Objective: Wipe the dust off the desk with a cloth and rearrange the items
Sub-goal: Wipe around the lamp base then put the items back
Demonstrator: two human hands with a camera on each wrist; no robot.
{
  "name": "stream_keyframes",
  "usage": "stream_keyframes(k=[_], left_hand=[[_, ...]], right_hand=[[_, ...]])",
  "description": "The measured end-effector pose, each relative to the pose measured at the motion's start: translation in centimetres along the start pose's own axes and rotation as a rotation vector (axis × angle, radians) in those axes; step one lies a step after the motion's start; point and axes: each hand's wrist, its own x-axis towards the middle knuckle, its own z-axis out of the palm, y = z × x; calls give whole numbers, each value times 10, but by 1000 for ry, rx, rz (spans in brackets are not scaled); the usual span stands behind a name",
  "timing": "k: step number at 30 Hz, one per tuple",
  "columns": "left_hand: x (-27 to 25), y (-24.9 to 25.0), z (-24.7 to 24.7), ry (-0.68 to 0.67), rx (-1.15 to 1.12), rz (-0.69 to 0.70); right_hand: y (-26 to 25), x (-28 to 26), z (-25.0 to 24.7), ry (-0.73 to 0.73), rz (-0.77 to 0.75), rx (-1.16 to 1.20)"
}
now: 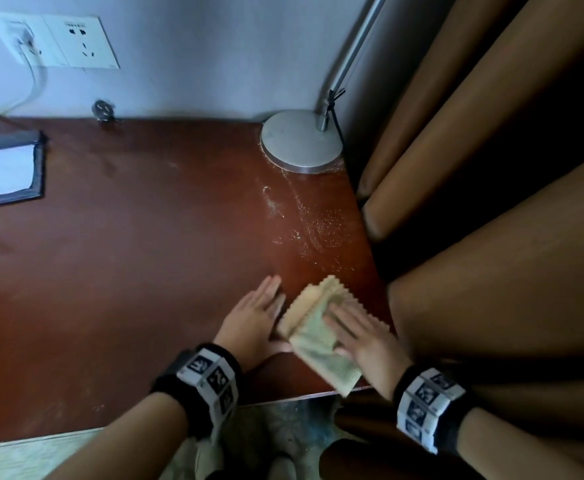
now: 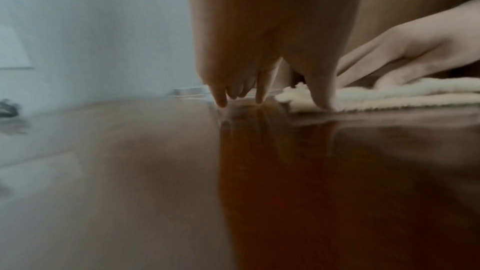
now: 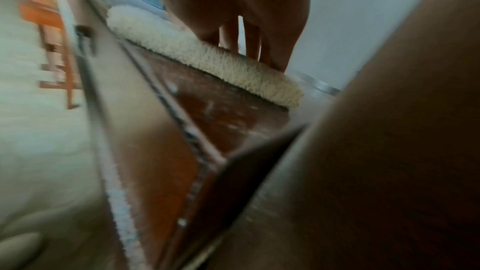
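Two flat hands work the near right corner of the reddish-brown wooden desk (image 1: 127, 271): the right hand (image 1: 363, 337) lies spread with straight fingers pressing the folded, pale yellow zigzag-edged cloth (image 1: 313, 336), and the left hand (image 1: 254, 318) rests spread just beside it at the cloth's nine o'clock, thumb touching its edge. The cloth's near end overhangs the desk front at six o'clock, so a pull toward the body would likely drag it off. Pale dust grit (image 1: 313, 220) lies at twelve o'clock from the cloth; a sweep toward three o'clock could push it into the brown curtain folds (image 1: 491, 168), and a long stroke might bump the round grey metal lamp base (image 1: 301, 142). No container shows; the dark folder with white paper (image 1: 5, 168) lies open at ten o'clock
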Motion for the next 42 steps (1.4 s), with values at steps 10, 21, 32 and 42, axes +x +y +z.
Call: stream_keyframes(k=[10,21,32,42], left_hand=[[1,-71,-21,-68,-77,-248],[-1,-97,-31,-89,-108,-265],[2,-101,-32,-106,-33,-259],[2,-116,-36,-163,4,-158]], right_hand=[[-10,8,-1,3,73,-55],[13,70,-33,-187,162,71],[-70,61,-23,-194,-333,-50],[35,105,-34,-113,543,277]])
